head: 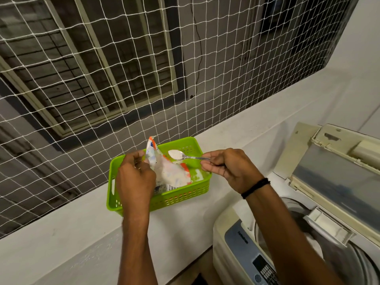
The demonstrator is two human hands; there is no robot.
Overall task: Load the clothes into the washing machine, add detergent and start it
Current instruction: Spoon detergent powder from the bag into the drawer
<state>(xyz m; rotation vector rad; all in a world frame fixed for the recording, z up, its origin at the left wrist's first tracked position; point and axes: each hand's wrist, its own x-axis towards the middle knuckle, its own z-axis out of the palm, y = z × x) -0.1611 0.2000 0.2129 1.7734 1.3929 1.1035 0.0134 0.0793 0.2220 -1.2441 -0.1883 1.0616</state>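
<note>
Gripping, with the tightly curled fingers of the left hand (135, 175), the upper edge of one crumpled white-and-orange plastic detergent pouch (171, 173), leaning tilted inside one lime-green slotted plastic basket (185, 192). Pinching, between thumb and narrow-set fingertips of the right hand (226, 167), the thin handle of one small metal spoon (189, 157), heaped with white powder and hovering level above the basket, just beside the pouch's top. Resting the basket on the pale concrete ledge (82, 233), near one white top-loading washing machine (246, 254) at lower right, its lid (339, 171) standing raised. Wearing one black band (256, 187) on the right wrist.
</note>
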